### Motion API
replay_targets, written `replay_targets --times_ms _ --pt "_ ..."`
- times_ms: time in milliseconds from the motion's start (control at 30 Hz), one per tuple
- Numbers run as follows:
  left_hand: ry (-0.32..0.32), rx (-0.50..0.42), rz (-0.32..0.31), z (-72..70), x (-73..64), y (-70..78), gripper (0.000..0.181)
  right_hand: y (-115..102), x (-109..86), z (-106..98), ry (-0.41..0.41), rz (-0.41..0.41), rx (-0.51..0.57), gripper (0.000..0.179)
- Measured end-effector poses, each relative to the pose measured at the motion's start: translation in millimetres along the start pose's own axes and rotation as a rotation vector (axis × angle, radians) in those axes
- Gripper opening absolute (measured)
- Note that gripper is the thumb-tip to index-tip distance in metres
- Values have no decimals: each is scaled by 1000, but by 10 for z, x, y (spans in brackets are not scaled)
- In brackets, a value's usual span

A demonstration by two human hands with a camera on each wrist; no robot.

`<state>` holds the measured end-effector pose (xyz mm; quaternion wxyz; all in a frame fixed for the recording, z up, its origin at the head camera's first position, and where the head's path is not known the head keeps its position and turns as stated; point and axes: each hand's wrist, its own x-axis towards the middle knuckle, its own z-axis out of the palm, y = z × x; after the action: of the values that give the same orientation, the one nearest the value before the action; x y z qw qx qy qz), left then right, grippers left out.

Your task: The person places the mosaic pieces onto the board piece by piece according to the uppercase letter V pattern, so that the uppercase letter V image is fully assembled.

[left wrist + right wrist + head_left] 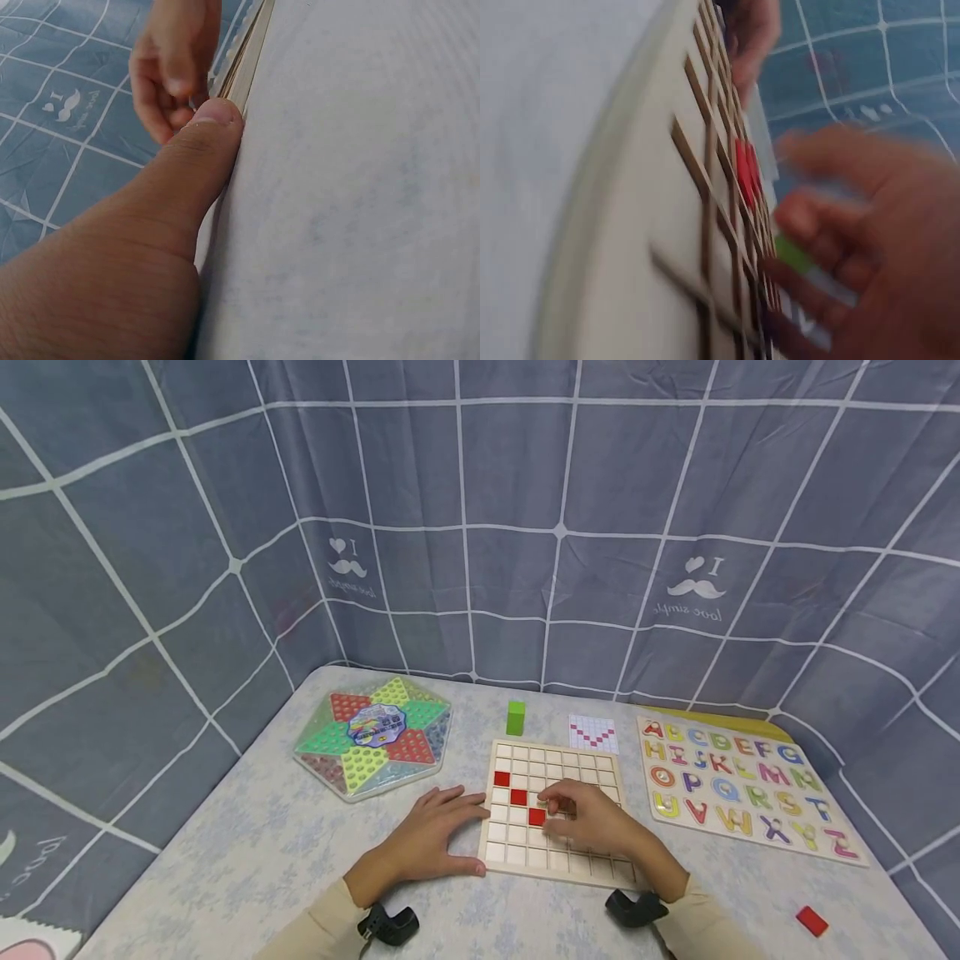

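Observation:
A wooden grid board (517, 855) lies on the table with three red square tiles set in a descending diagonal; the lowest red tile (537, 817) is beside my right fingertips. My left hand (431, 837) is spread along the board's left side, index fingertip and thumb tip right at its edge. Over the middle of the grid hovers my right hand (592, 820), its fingers loosely bent. The right wrist view blurs this right hand (877, 232), and no tile shows between its fingers there. Behind the board is a pattern card (592, 734) with a red V of squares.
A green block (515, 718) stands behind the board. To the left lies a star-shaped Chinese checkers set (375, 739), to the right an alphabet puzzle (750, 785). One loose red tile (812, 921) rests at the front right. Grey-blue checked curtains (510, 568) enclose the table.

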<state>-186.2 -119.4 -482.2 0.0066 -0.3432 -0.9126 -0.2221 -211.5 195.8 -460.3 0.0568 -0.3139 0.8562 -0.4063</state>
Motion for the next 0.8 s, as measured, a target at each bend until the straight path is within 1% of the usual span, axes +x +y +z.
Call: replay_targets --times_ms 67,133,200,300,400,500,567,600,667,767,800 --pt "-1 -1 3 14 6 -2 77 32 -95 -103 12 -5 92 28" --pt "0 4 6 30 10 -9 78 67 -224 -229 47 10 157 29" --pt "-2 7 5 35 8 -12 78 96 -394 -377 90 36 179 30" --pt "-6 12 -1 35 1 -18 78 145 -713 -590 168 88 130 31" --pt "-12 8 -7 28 -6 -16 78 178 -1100 -765 251 164 15 31" --pt "-17 3 -9 21 -3 -9 79 202 -1511 -898 327 288 -99 33" --pt "-16 -3 -6 15 1 -4 79 243 -1774 -981 350 399 -172 36" --pt "-15 -8 -6 10 4 -2 79 268 -1897 -1024 351 464 -193 39" --pt "-12 -11 -5 5 7 -2 78 344 -2119 -1088 347 563 -233 46" --pt "-7 -15 -9 1 7 -6 77 468 -2381 -1162 303 691 -240 57" --pt "-4 -14 -10 4 6 -11 77 512 -2450 -1169 302 712 -242 59"
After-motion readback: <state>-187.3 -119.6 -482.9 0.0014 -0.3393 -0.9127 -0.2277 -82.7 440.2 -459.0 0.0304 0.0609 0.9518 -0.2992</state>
